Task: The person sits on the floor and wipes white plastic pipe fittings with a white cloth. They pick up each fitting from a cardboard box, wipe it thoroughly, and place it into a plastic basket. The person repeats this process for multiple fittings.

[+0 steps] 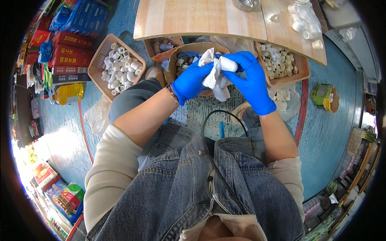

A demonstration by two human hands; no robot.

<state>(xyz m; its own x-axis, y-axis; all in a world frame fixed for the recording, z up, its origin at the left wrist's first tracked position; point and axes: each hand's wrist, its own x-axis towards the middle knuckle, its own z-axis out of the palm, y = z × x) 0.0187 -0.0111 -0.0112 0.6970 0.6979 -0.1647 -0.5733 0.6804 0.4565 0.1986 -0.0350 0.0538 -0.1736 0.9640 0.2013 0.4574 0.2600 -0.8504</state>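
Observation:
Both of my hands wear blue gloves and meet above an opened cardboard box [172,66]. My left hand [188,83] is closed on a crumpled white cloth [219,85], whose loose end hangs between the hands. In my right hand [252,83], a white plastic pipe fitting [228,64] is gripped between fingers and thumb. The cloth touches the fitting's left end. Dark and pale pieces lie in the box below, partly hidden by my hands. To the left, a tan plastic basket [95,63] holds many white pipe fittings [120,69]; another tan basket [302,76] of small fittings stands at the right.
A wooden table [197,20] spans the far side, bearing a glass dish [246,4], a plastic bag of white fittings [302,20] and a loose fitting [317,44]. Stacked cartons [69,54] and an oil bottle [69,93] stand left. A green carton [323,97] sits on the right floor.

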